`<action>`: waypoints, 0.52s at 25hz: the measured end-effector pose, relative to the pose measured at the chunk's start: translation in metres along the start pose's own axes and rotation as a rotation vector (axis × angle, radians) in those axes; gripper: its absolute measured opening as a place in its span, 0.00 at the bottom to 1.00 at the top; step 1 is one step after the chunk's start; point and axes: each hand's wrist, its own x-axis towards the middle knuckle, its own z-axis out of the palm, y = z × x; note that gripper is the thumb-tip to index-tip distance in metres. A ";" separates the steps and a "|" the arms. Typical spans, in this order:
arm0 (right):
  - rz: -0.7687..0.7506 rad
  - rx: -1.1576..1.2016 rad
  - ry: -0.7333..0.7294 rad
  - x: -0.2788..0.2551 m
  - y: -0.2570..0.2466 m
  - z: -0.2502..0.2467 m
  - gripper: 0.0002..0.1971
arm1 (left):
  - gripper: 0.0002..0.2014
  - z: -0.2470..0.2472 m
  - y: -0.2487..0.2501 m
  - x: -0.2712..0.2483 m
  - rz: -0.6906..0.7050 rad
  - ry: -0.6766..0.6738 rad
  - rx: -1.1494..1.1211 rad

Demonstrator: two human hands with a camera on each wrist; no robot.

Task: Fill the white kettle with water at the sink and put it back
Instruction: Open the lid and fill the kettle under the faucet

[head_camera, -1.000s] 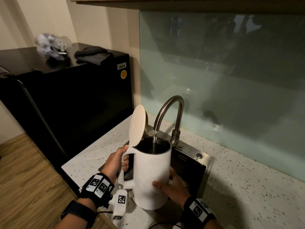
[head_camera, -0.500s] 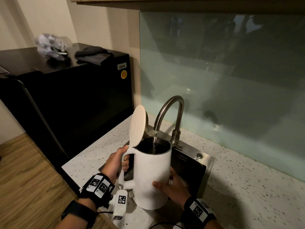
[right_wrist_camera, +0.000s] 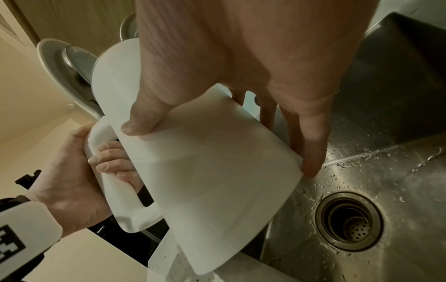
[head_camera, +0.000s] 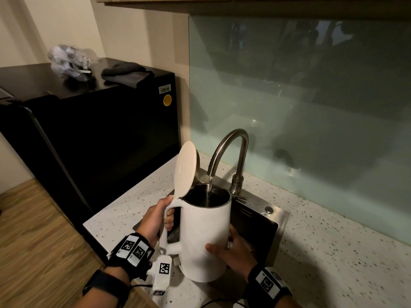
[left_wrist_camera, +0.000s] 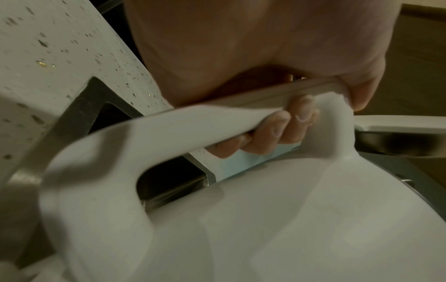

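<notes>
Under faucet [head_camera: 231,150], open kettle [head_camera: 206,236], water [head_camera: 208,199] inside

A steel sink [head_camera: 280,215] sits in the speckled white table [head_camera: 333,245], a curved tap [head_camera: 243,156] behind it. A bag [head_camera: 69,61] and dark cloth [head_camera: 126,73] lie on the black fridge [head_camera: 111,141].

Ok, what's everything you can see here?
fridge: one, black, left
bag: one, pale, on the fridge
cloth: one, dark, on the fridge
floor: one, wood, lower left
counter: one, speckled white, beside the fridge
sink: one, steel, in the counter
tap: one, silver, behind the sink, running
kettle: one, white, held under the tap, lid up
left hand: one, grips the kettle's handle
right hand: one, holds the kettle's side
</notes>
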 end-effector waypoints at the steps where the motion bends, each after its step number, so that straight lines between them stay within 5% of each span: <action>1: -0.003 0.004 -0.001 0.000 0.000 0.000 0.66 | 0.22 0.000 0.000 0.000 -0.002 0.000 -0.003; 13: -0.004 -0.020 0.004 -0.001 -0.003 0.000 0.67 | 0.22 0.001 0.000 -0.001 -0.005 0.006 -0.027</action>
